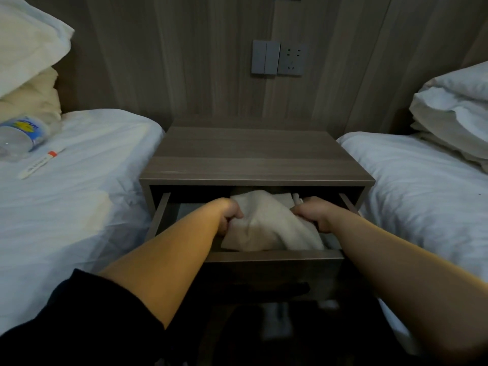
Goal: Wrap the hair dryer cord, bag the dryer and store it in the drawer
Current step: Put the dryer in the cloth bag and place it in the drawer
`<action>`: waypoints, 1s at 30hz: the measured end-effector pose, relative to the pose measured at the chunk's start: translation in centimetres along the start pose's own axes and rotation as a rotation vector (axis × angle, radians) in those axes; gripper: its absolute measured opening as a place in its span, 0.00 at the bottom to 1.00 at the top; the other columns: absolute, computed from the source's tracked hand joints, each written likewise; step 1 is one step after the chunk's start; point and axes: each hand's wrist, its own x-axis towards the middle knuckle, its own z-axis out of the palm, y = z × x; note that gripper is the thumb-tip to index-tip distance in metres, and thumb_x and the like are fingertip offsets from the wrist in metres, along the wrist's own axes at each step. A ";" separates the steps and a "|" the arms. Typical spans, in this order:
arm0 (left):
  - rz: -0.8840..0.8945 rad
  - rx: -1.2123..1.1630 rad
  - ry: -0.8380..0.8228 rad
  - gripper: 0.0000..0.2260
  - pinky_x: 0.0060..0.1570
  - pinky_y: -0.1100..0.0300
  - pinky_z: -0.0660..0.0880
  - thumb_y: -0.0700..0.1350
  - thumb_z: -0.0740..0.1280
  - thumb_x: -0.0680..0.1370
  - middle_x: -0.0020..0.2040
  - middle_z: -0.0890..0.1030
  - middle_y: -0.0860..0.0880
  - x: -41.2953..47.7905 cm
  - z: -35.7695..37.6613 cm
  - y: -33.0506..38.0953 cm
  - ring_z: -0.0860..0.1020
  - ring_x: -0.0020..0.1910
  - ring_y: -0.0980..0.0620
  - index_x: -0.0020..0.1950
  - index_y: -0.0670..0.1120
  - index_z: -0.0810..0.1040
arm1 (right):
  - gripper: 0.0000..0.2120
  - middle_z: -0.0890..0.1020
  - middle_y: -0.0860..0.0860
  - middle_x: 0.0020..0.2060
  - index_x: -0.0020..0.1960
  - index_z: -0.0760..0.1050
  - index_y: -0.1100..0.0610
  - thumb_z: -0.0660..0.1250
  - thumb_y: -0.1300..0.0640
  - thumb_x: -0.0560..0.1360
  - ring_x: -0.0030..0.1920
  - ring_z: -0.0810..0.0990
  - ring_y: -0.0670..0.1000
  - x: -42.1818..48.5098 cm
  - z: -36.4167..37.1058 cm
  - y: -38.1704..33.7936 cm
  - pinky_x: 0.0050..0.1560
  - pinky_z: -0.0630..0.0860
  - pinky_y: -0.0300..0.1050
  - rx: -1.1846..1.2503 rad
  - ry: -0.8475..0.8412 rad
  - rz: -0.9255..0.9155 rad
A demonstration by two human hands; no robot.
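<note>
A cream cloth bag (266, 223) lies bulging inside the pulled-out drawer (274, 256) of a brown nightstand (253, 159). The hair dryer and its cord are hidden; I cannot tell what the bag holds. My left hand (229, 215) grips the bag's left side, fingers curled into the fabric. My right hand (314, 213) grips its right side, down inside the drawer. Both forearms reach over the drawer's front panel.
White beds flank the nightstand, the left bed (79, 196) and the right bed (422, 186). A plastic water bottle (21, 136) and a small white packet (39, 165) lie on the left bed. Pillows are stacked on both. A wall socket and switches (280, 59) sit above the nightstand.
</note>
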 end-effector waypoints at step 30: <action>0.987 1.139 0.384 0.10 0.53 0.53 0.72 0.52 0.63 0.77 0.52 0.79 0.50 -8.5 3.0 -5.6 0.75 0.53 0.49 0.55 0.51 0.76 | 0.09 0.80 0.47 0.47 0.53 0.76 0.50 0.66 0.56 0.73 0.50 0.77 0.47 -8.9 0.9 6.3 0.54 0.71 0.44 -0.709 0.373 -0.870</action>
